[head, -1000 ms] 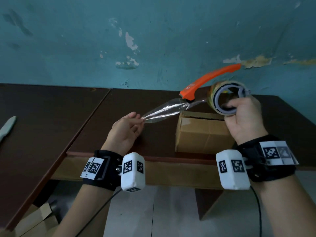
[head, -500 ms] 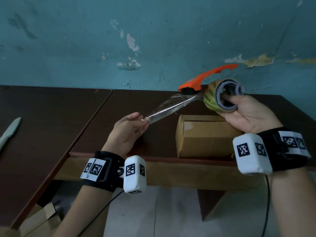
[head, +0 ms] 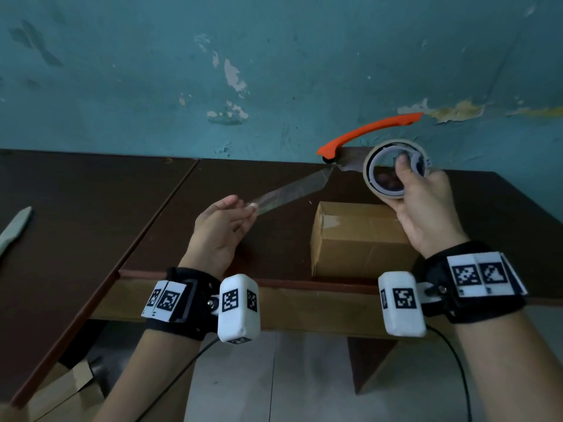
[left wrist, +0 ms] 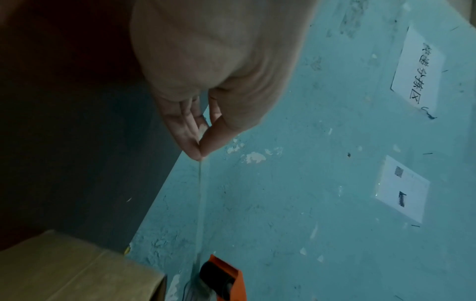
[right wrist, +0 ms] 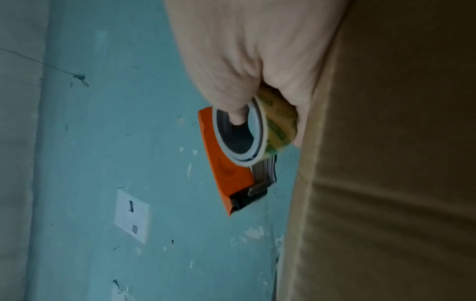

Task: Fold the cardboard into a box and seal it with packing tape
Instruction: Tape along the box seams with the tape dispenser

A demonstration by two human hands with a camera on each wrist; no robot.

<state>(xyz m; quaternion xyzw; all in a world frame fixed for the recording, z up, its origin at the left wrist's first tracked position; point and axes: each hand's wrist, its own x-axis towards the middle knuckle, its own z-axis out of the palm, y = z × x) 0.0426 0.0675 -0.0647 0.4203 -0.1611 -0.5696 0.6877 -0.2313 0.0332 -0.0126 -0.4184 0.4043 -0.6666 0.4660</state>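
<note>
A folded brown cardboard box (head: 359,239) sits near the front edge of the dark table (head: 274,184); its corner shows in the left wrist view (left wrist: 77,270) and its side in the right wrist view (right wrist: 399,163). My right hand (head: 423,208) grips a tape roll (head: 393,172) in an orange dispenser (head: 365,132), above the box, thumb inside the core (right wrist: 239,116). A clear tape strip (head: 292,190) stretches left from the dispenser. My left hand (head: 225,220) pinches its free end between thumb and fingertips (left wrist: 199,150), left of the box.
A peeling teal wall (head: 274,71) stands behind the table, with paper notices (left wrist: 417,69) on it. A second dark table (head: 76,208) adjoins at the left and carries a pale flat object (head: 15,226). Cardboard scraps (head: 67,388) lie on the floor below.
The right hand has lifted and turned the roll so its open core faces me, and the strip between the hands is now flatter and tauter. The left hand has barely moved.
</note>
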